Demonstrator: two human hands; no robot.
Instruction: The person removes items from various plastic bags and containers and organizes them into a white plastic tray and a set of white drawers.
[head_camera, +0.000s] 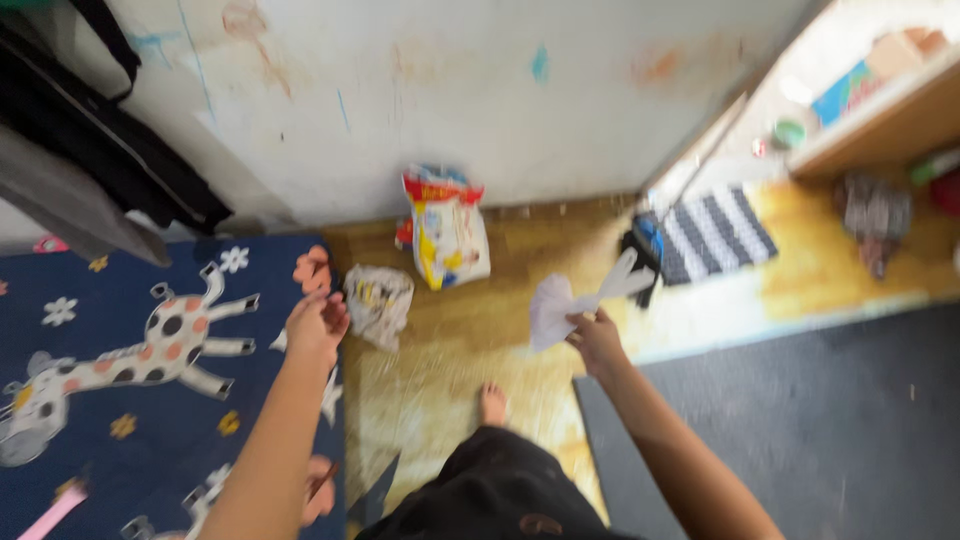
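My right hand (597, 340) is pinched shut on a scrap of white paper (565, 300), thin and crumpled, fanned wide at its left end and narrowing to a strip that sticks up and to the right; it hangs in the air above the floor (520, 260), which is worn yellow-brown wood, glossy and streaked. My left hand (318, 325) hovers at the edge of the mat (120, 290) with the fingers curled loosely inward; I hold nothing in it that I can see, though motion blur keeps me from telling how far the fingers are closed. The mat is dark blue and soft-looking, printed with white flowers and a spotted giraffe. Just right of the left hand lies a crumpled bag (379, 303), whitish plastic, wrinkled and collapsed on the floor. Beyond it, leaning against the wall (480, 90), stands a taller packet (446, 228), shiny plastic in white, yellow and red, puckered at its top. The wall is pale plaster with scuffs and crayon marks. My bare foot (492, 404) rests on the wood between the two hands. To the right of it lies a dark grey rug (820, 420), flat and felt-like, and farther off a small black-and-white striped cloth (712, 235).
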